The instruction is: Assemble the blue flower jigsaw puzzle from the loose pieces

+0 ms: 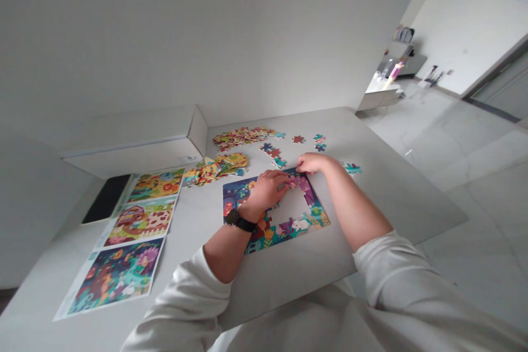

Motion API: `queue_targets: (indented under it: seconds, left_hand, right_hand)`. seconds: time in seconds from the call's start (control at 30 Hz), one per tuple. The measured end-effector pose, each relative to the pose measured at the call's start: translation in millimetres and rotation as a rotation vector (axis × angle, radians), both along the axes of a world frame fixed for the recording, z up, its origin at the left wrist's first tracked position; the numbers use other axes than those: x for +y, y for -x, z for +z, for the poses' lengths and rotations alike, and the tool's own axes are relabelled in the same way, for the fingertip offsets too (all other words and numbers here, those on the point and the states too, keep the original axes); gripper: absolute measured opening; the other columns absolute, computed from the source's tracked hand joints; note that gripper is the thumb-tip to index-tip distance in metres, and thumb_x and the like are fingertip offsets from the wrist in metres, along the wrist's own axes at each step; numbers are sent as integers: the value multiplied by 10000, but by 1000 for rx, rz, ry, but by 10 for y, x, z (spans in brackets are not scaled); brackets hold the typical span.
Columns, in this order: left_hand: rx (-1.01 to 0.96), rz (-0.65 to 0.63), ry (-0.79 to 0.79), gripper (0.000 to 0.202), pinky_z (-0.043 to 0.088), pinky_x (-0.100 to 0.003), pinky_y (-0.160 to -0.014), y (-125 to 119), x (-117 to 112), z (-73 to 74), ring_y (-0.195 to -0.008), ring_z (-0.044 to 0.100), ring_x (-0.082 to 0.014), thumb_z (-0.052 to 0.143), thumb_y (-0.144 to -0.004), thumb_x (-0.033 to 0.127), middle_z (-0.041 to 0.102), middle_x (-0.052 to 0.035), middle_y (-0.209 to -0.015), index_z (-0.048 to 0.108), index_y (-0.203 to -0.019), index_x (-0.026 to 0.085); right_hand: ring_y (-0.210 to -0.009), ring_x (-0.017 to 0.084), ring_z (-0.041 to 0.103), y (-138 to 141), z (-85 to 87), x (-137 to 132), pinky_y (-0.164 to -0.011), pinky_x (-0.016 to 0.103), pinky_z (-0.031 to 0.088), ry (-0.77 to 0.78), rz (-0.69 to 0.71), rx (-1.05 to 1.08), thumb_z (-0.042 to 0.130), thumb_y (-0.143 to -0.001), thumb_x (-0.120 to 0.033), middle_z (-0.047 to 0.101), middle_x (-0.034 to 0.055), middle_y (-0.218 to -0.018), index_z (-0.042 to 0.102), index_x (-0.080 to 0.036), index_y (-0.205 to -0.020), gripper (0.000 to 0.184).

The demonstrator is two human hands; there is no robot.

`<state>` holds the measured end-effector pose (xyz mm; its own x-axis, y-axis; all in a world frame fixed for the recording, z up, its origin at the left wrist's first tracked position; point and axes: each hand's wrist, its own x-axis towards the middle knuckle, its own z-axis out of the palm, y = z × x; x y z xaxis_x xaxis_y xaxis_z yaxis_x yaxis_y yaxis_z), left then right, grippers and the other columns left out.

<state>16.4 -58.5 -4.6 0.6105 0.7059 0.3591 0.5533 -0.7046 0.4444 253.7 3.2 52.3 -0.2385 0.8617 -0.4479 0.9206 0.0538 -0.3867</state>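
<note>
A partly joined jigsaw puzzle (318, 214) lies flat on the table, its border pieces forming a frame around a bare middle. Across its upper part rests my left hand (269, 190), fingers stretched out over the pieces and a black watch on the wrist. My right hand (310, 163) is at the puzzle's top right corner, fingers pressed together. Whatever those fingers hold is hidden. Just beyond the puzzle lie a few joined pieces (274, 154), and a teal piece (352, 168) sits right of my right hand.
Two piles of loose pieces, one at the back (243, 136) and one nearer (218, 168), lie left of centre. Picture sheets (117, 275) and a black phone-like slab (107, 198) are at the left. Behind them stands a white box (136, 148) by the wall.
</note>
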Motion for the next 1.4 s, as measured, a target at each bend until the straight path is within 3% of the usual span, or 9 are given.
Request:
queue_targets:
  seconds: [0.17, 0.3, 0.53, 0.7, 0.9, 1.07, 1.4]
  left_hand:
    - [30, -28, -19, 208, 556, -493, -1104, -22, 1, -52, -1182, 725, -291, 732, -981, 288, 798, -78, -1312, 847, -1154, 287]
    - [92, 11, -41, 199, 539, -515, -1115, -46, -20, -63, -1199, 711, -306, 737, -984, 302, 800, -58, -1313, 854, -1146, 308]
    - [109, 17, -52, 199, 530, -493, -1105, -43, -59, -27, -1199, 707, -302, 716, -999, 302, 804, -57, -1262, 853, -1143, 315]
    - [101, 51, -21, 219, 515, -502, -1126, -30, -74, -9, -1254, 680, -314, 725, -1007, 354, 766, -67, -1352, 839, -1187, 303]
    - [142, 176, 28, 282, 497, -511, -1148, -18, -93, 43, -1289, 639, -327, 707, -1020, 344, 744, -89, -1353, 811, -1275, 280]
    - [210, 172, 41, 285, 487, -525, -1156, -27, -105, 41, -1316, 614, -334, 707, -1021, 376, 720, -73, -1416, 825, -1271, 307]
    - [199, 159, 33, 315, 503, -517, -1139, -39, -115, 42, -1285, 631, -337, 754, -995, 445, 730, -87, -1381, 828, -1253, 280]
  right_hand:
    - [-554, 139, 576, 8, 26, -17, -554, 241, 431, 8, 35, -38, 838, -830, -420, 676, 6, -629, 809, -215, -871, 211]
    - [-612, 137, 599, 66, 84, -42, -592, 241, 431, 62, 81, -145, 758, -902, -351, 756, 36, -793, 825, -177, -1086, 263]
    - [-646, 142, 615, 108, 113, -65, -576, 246, 390, 57, 169, -225, 746, -870, -271, 772, 35, -828, 822, -172, -1139, 297]
    - [-769, 193, 707, 180, 149, -120, -612, 261, 441, 44, 137, -273, 761, -882, -269, 823, 75, -980, 798, -179, -1275, 405]
    - [-1029, 282, 764, 285, 176, -167, -789, 294, 530, -41, 122, -339, 864, -788, -218, 830, 111, -1197, 820, -214, -1273, 487]
    - [-1061, 282, 765, 298, 193, -187, -779, 298, 530, -35, 135, -346, 829, -839, -222, 821, 127, -1239, 809, -191, -1275, 438]
    - [-1081, 291, 772, 330, 214, -200, -803, 295, 547, -39, 132, -379, 850, -812, -221, 823, 130, -1256, 820, -202, -1285, 474]
